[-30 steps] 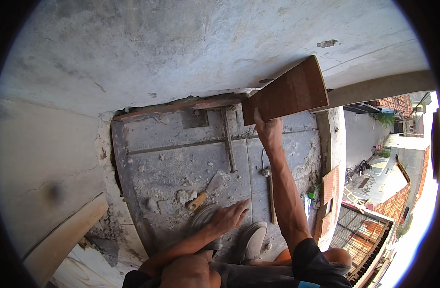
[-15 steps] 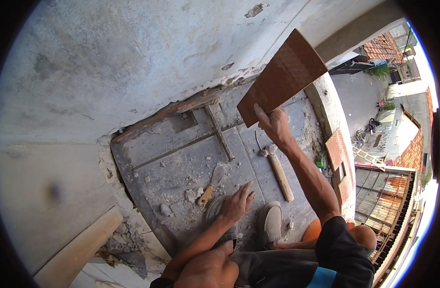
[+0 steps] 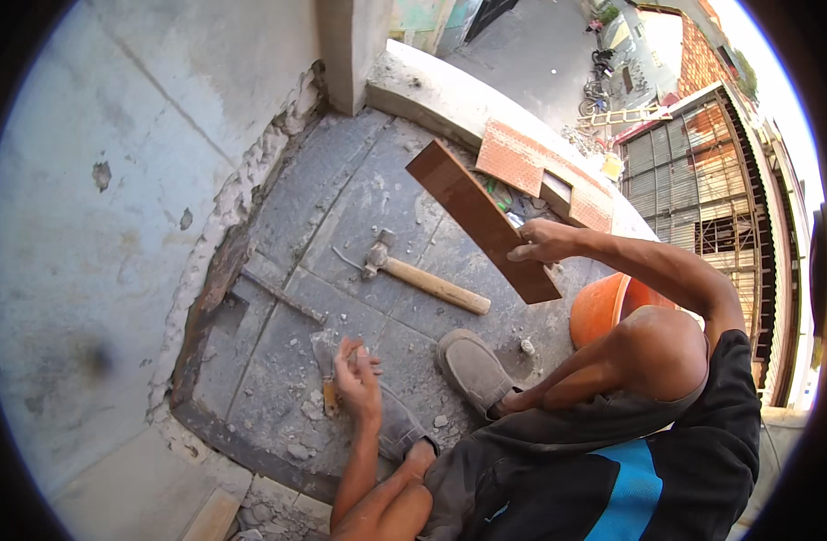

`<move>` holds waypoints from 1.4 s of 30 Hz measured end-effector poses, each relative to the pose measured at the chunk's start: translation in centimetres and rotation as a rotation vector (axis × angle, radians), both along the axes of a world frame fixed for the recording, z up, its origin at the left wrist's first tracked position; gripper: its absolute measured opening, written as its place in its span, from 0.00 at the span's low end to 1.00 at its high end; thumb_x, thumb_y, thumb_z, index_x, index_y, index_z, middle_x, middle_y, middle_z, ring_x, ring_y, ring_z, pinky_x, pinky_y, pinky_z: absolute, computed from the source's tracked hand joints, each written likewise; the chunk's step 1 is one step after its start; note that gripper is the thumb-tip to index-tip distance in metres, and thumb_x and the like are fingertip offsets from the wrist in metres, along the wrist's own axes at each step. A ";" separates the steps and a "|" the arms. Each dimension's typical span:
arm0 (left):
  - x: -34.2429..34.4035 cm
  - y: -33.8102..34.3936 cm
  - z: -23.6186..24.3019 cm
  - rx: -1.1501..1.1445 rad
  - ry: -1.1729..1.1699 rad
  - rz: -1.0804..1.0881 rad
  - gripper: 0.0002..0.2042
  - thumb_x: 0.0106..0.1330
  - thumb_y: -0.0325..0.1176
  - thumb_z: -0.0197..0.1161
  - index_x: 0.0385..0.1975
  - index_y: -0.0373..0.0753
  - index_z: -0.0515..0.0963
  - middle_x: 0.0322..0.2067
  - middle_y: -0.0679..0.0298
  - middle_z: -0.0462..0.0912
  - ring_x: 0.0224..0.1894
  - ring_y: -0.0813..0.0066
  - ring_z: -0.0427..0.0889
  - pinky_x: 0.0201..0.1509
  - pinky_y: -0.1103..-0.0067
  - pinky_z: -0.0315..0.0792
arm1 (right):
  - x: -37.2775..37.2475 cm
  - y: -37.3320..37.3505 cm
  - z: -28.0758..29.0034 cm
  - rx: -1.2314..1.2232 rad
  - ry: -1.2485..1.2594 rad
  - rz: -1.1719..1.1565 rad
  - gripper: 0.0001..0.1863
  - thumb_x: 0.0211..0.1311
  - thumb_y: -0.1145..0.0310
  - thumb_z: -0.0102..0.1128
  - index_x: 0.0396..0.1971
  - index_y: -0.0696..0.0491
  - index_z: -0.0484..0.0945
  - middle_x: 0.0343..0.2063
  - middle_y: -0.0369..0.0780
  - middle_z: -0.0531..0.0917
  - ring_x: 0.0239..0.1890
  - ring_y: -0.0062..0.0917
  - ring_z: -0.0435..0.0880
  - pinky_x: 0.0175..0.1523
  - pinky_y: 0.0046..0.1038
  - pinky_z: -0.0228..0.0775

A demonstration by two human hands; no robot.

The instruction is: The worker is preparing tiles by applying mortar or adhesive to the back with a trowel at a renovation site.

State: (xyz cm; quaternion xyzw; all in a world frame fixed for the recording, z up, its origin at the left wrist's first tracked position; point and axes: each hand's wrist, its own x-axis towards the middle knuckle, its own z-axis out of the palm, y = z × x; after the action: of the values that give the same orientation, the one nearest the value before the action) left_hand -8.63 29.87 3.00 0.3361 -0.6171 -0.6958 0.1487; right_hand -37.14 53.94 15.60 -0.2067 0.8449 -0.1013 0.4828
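A long brown tile (image 3: 472,215) is pinched at its edge in my right hand (image 3: 547,241), held tilted above the floor near the low wall. My left hand (image 3: 358,383) hovers over my left shoe, holding nothing, its fingers apart and slightly bent. Behind it on the floor lies a putty knife (image 3: 330,397) with an orange-brown handle, its blade partly hidden by my fingers. Between my hands rests a hammer (image 3: 436,284) with a wooden handle. Beside its head is a thin bent metal rod (image 3: 348,261), and a chisel-like metal bar (image 3: 283,296) lies farther left.
Several textured reddish-brown tiles (image 3: 511,159) lie along the low wall (image 3: 431,95). An orange bucket (image 3: 598,308) stands by my right knee. Mortar rubble (image 3: 298,451) litters the grey tiled floor. Broken plaster edges the wall's base (image 3: 251,180) at the left; a street lies beyond the low wall.
My view has turned to the right. The tile in my right hand has come down and swung toward the low wall. My left hand has lifted, its fingers now pointing upward.
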 end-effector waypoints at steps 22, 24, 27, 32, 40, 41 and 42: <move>-7.3 -19.7 -2.8 0.568 0.211 0.428 0.31 0.61 0.44 0.56 0.59 0.33 0.55 0.58 0.46 0.57 0.61 0.59 0.58 0.64 0.71 0.55 | -0.7 4.4 -10.5 0.119 -0.303 0.075 0.29 0.46 0.42 0.61 0.10 0.57 0.74 0.09 0.35 0.72 0.14 0.20 0.72 0.21 0.24 0.62; -8.5 -19.4 -1.8 0.578 0.199 0.494 0.31 0.61 0.44 0.57 0.58 0.30 0.57 0.55 0.46 0.61 0.58 0.60 0.63 0.62 0.71 0.60 | -0.7 4.6 -11.4 0.085 -0.290 0.103 0.29 0.46 0.42 0.61 0.13 0.59 0.76 0.10 0.37 0.74 0.15 0.21 0.74 0.21 0.25 0.64; -9.3 -20.1 -2.5 0.652 0.230 0.572 0.31 0.60 0.44 0.58 0.57 0.29 0.58 0.53 0.47 0.64 0.56 0.60 0.66 0.60 0.71 0.63 | -0.4 4.2 -11.0 0.128 -0.211 0.095 0.29 0.47 0.44 0.62 0.20 0.62 0.78 0.13 0.40 0.77 0.18 0.24 0.78 0.24 0.27 0.68; -8.2 -22.6 -2.4 0.651 0.282 0.672 0.29 0.59 0.42 0.60 0.52 0.24 0.61 0.47 0.50 0.69 0.50 0.60 0.71 0.54 0.72 0.70 | 0.9 0.8 -10.5 0.129 -0.271 -0.015 0.24 0.48 0.56 0.65 0.28 0.67 0.77 0.18 0.45 0.80 0.18 0.29 0.81 0.21 0.27 0.74; -10.2 -23.5 -2.3 0.706 0.316 0.814 0.24 0.60 0.33 0.59 0.49 0.23 0.61 0.46 0.46 0.68 0.45 0.56 0.74 0.48 0.69 0.75 | 0.5 0.1 -10.7 0.414 -0.225 0.149 0.26 0.52 0.52 0.60 0.20 0.66 0.78 0.19 0.47 0.81 0.21 0.32 0.83 0.24 0.28 0.76; -9.7 -23.8 -2.5 0.705 0.329 0.840 0.22 0.60 0.31 0.58 0.49 0.24 0.61 0.45 0.48 0.69 0.44 0.56 0.74 0.47 0.69 0.76 | 1.0 -0.8 -10.6 0.473 -0.228 0.182 0.25 0.51 0.51 0.60 0.21 0.64 0.79 0.19 0.45 0.82 0.21 0.30 0.83 0.26 0.28 0.76; -9.1 -24.0 -2.7 0.703 0.340 0.866 0.21 0.61 0.30 0.57 0.49 0.25 0.62 0.45 0.50 0.69 0.43 0.56 0.74 0.45 0.69 0.76 | 1.3 -1.6 -10.5 0.477 -0.230 0.199 0.25 0.51 0.51 0.60 0.21 0.64 0.79 0.19 0.45 0.82 0.21 0.30 0.83 0.26 0.28 0.76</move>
State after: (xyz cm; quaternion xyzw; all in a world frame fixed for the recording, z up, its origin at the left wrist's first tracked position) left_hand -17.73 5.84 0.33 0.4707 -0.1227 -0.7787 0.3962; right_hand -35.81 52.34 5.13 -0.1564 0.7600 0.1256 0.6182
